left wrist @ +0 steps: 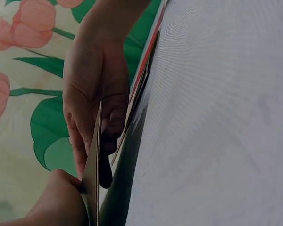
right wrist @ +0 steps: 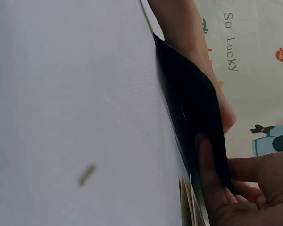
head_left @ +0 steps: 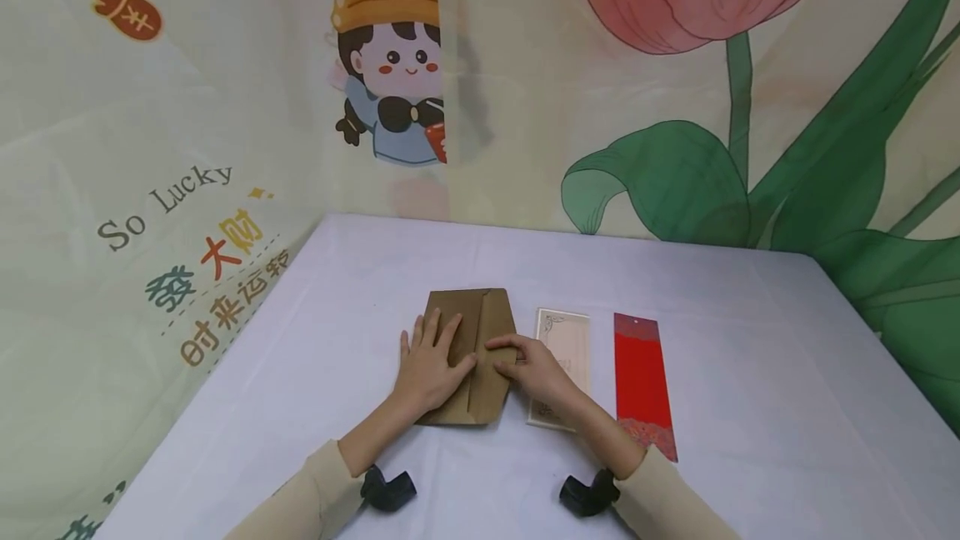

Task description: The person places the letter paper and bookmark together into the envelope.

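A brown kraft-paper envelope point(head_left: 459, 315) with slanted corners and a lengthwise fold lies on the white table. My left hand point(head_left: 431, 365) rests on its left part, fingers spread and straight, thumb pointing at the fold. At the right edge, my right hand point(head_left: 536, 367) pinches the paper, its index finger on top. From the right wrist, the envelope's dark underside point(right wrist: 193, 89) shows lifted off the cloth, with a finger of the right hand point(right wrist: 273, 183) beneath it. In the left wrist view the envelope point(left wrist: 91, 179) appears nearly edge-on between both hands.
Right of the envelope lies a cream card point(head_left: 564, 336) with an ornamental border, partly under my right forearm. Further right is a long red paper packet point(head_left: 641, 373) with patterned ends. A white cloth covers the table point(head_left: 750, 373); printed curtains point(head_left: 510, 107) hang behind it.
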### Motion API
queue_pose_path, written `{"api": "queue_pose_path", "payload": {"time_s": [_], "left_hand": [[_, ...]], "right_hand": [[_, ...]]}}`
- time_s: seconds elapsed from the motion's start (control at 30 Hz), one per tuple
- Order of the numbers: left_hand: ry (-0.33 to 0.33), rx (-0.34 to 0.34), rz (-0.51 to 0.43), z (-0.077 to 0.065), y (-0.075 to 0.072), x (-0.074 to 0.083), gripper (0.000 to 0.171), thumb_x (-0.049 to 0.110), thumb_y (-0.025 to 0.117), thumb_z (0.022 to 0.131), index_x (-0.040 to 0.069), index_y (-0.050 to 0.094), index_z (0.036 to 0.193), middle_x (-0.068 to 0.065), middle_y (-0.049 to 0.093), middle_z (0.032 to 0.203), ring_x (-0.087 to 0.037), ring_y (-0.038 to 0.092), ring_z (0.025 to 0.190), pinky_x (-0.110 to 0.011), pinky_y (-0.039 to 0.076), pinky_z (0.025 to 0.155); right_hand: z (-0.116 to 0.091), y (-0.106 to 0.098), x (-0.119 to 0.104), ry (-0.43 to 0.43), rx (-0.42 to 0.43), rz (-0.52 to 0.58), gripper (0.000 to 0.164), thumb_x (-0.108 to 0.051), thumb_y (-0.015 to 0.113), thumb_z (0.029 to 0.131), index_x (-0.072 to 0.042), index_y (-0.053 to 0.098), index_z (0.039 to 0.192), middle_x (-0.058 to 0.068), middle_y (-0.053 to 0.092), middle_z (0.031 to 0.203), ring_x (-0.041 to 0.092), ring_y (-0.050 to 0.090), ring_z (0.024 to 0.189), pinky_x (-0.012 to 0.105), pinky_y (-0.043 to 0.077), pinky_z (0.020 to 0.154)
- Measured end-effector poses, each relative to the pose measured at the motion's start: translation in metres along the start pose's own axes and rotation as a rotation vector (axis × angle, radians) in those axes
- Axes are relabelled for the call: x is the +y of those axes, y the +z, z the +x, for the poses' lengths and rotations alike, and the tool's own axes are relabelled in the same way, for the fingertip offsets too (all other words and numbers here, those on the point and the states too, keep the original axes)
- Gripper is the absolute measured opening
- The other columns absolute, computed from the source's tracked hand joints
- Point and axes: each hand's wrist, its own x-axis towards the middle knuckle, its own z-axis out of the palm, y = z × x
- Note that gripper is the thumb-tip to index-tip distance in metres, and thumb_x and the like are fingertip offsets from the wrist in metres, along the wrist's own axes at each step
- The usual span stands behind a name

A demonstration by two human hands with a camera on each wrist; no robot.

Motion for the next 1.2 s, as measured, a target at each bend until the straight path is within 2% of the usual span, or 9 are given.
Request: {"api": "queue_pose_path", "payload": {"time_s": [0.17, 0.23, 0.43, 0.63, 0.73, 0.87, 0.97, 1.07, 1.2], "left_hand": [[-0.004, 0.003, 0.001, 0.000, -0.001, 0.001, 0.069, 0.057, 0.045, 0.082, 0.024, 0.029, 0.141, -0.012, 0.021, 0.147, -0.038, 0.012, 0.134, -0.059, 0.008, 0.102], [-0.006, 0.008, -0.006, 0.000, -0.002, 0.002, 0.069, 0.056, 0.045, 0.082, 0.025, 0.028, 0.141, -0.012, 0.022, 0.147, -0.038, 0.014, 0.134, -0.059, 0.008, 0.102], [-0.013, 0.062, 0.003, 0.001, -0.005, 0.005, 0.070, 0.057, 0.046, 0.080, 0.028, 0.028, 0.141, -0.012, 0.025, 0.146, -0.039, 0.022, 0.131, -0.057, 0.015, 0.102], [-0.035, 0.095, 0.018, 0.001, -0.007, 0.008, 0.082, 0.068, 0.046, 0.074, 0.032, 0.021, 0.143, -0.007, 0.014, 0.150, -0.042, 0.022, 0.130, -0.057, 0.017, 0.101], [-0.033, 0.120, 0.029, 0.002, -0.008, 0.009, 0.090, 0.075, 0.045, 0.069, 0.033, 0.017, 0.143, -0.005, 0.013, 0.150, -0.042, 0.023, 0.129, -0.057, 0.018, 0.100], [-0.022, 0.136, 0.037, 0.002, -0.009, 0.010, 0.098, 0.077, 0.049, 0.063, 0.033, 0.015, 0.144, -0.004, 0.015, 0.150, -0.044, 0.025, 0.128, -0.058, 0.023, 0.098], [-0.013, 0.141, 0.029, 0.002, -0.010, 0.011, 0.097, 0.070, 0.056, 0.063, 0.033, 0.016, 0.143, -0.002, 0.015, 0.150, -0.044, 0.030, 0.125, -0.056, 0.035, 0.090], [0.010, 0.163, 0.002, 0.001, -0.010, 0.011, 0.089, 0.059, 0.059, 0.066, 0.034, 0.021, 0.142, -0.001, 0.018, 0.149, -0.040, 0.040, 0.114, -0.048, 0.045, 0.071], [0.044, 0.216, -0.055, 0.000, -0.010, 0.010, 0.079, 0.049, 0.059, 0.067, 0.035, 0.030, 0.139, 0.002, 0.021, 0.148, -0.031, 0.047, 0.094, -0.033, 0.041, 0.053]], "right_hand": [[0.001, 0.001, 0.006, 0.050, -0.043, 0.166, 0.034, -0.004, 0.059, 0.082, -0.011, 0.060, 0.115, -0.005, 0.043, 0.048, 0.006, 0.039, 0.042, 0.020, 0.034, 0.044], [0.000, 0.001, 0.007, 0.070, -0.048, 0.223, 0.037, -0.003, 0.059, 0.082, -0.011, 0.059, 0.118, -0.003, 0.045, 0.049, 0.006, 0.047, 0.048, 0.021, 0.040, 0.048], [-0.004, -0.001, 0.006, 0.096, -0.045, 0.300, 0.041, 0.000, 0.057, 0.083, -0.013, 0.056, 0.122, 0.002, 0.048, 0.053, 0.010, 0.055, 0.058, 0.024, 0.047, 0.057], [-0.005, 0.000, 0.007, 0.061, -0.043, 0.353, 0.041, 0.001, 0.055, 0.084, -0.013, 0.056, 0.123, 0.016, 0.064, 0.085, 0.011, 0.058, 0.069, 0.027, 0.050, 0.063], [-0.005, 0.001, 0.009, 0.036, -0.045, 0.359, 0.041, 0.002, 0.055, 0.084, -0.014, 0.057, 0.122, 0.017, 0.060, 0.107, 0.011, 0.060, 0.073, 0.027, 0.051, 0.063], [-0.004, 0.002, 0.011, 0.014, -0.054, 0.373, 0.041, 0.002, 0.054, 0.084, -0.016, 0.057, 0.122, 0.013, 0.051, 0.126, 0.014, 0.063, 0.081, 0.029, 0.052, 0.065], [-0.004, 0.002, 0.011, 0.010, -0.056, 0.383, 0.041, 0.002, 0.053, 0.085, -0.016, 0.057, 0.122, 0.015, 0.050, 0.126, 0.016, 0.063, 0.083, 0.030, 0.052, 0.067], [-0.004, 0.002, 0.012, 0.007, -0.048, 0.377, 0.041, 0.002, 0.053, 0.085, -0.016, 0.057, 0.122, 0.015, 0.051, 0.125, 0.016, 0.062, 0.084, 0.030, 0.051, 0.068], [-0.004, 0.002, 0.012, 0.018, -0.023, 0.343, 0.041, -0.001, 0.055, 0.084, -0.018, 0.058, 0.121, 0.008, 0.048, 0.129, 0.012, 0.056, 0.086, 0.027, 0.050, 0.069]]}}
